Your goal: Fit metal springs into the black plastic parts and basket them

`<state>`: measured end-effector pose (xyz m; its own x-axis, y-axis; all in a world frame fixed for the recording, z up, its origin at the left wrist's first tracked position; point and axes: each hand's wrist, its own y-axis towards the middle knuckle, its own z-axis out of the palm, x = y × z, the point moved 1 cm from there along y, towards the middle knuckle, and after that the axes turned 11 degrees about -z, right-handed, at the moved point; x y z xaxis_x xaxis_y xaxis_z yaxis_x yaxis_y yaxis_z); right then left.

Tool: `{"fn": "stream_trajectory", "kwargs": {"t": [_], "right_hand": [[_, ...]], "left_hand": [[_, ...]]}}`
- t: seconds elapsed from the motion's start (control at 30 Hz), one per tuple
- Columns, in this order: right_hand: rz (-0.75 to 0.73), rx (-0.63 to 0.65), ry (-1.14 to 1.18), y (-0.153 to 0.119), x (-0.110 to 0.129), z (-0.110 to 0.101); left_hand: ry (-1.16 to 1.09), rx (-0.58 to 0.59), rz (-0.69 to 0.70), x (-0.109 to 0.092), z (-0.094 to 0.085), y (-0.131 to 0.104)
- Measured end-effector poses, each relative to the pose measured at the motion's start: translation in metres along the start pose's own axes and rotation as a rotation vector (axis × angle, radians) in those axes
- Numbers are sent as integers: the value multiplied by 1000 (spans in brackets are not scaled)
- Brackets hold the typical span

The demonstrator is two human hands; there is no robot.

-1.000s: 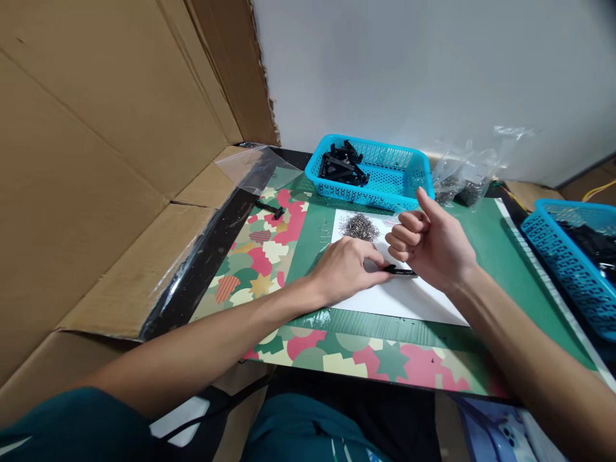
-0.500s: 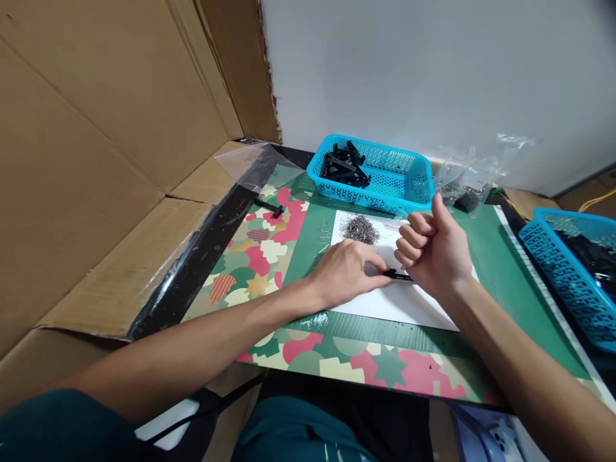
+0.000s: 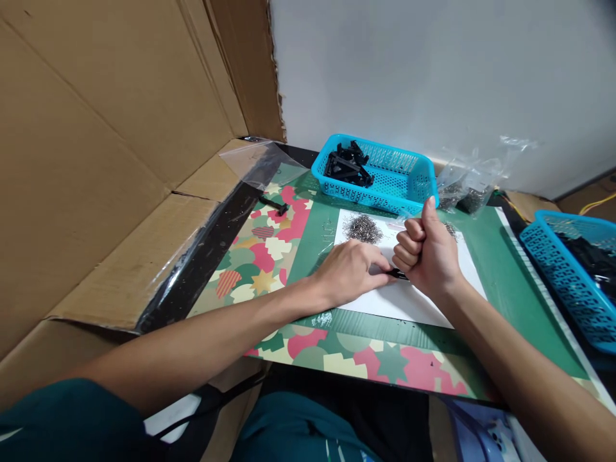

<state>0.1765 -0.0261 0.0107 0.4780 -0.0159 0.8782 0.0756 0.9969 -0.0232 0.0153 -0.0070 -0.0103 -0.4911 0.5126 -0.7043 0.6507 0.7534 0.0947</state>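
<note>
On a white sheet of paper [image 3: 380, 304], my left hand [image 3: 349, 273] pinches a small black plastic part [image 3: 398, 274] between thumb and fingertips. Directly over the part's right end is my right hand [image 3: 428, 256], closed in a fist with its thumb pointing up. Whatever that fist holds is hidden behind the fingers. A heap of tiny metal pieces [image 3: 363, 229], like small screws, lies on the paper beyond my left hand. More small metal pieces [image 3: 450, 230] show just behind the right hand.
A blue basket [image 3: 380, 199] with black plastic parts [image 3: 347, 165] stands at the back. Beside it are clear bags of metal pieces [image 3: 474, 196]. Another blue basket [image 3: 568, 282] is at right. A loose black part [image 3: 274, 205] lies left, near cardboard [image 3: 115, 269].
My right fist has shifted slightly left and now covers more of the black part. The left hand keeps its pinch. The whole view has moved a little.
</note>
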Motion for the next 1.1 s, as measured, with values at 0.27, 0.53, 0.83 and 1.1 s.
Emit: {"fn": "stream_trajectory", "kwargs": {"t": [0.27,0.53,0.83,1.1], "right_hand": [[-62,-41,-78,-5,-5,5],[-184,-73,-168,-9,-10,11],[-194,-68,3,2,23,-18],[-283,-167,-743,15,58,-104]], "left_hand": [[52,-3,-11,-2,1,-2],[-35,12,-8,0,0,0],[-78,-36,-95,-1,-4,-2],[-138,-129,-240,0,-12,-3]]}}
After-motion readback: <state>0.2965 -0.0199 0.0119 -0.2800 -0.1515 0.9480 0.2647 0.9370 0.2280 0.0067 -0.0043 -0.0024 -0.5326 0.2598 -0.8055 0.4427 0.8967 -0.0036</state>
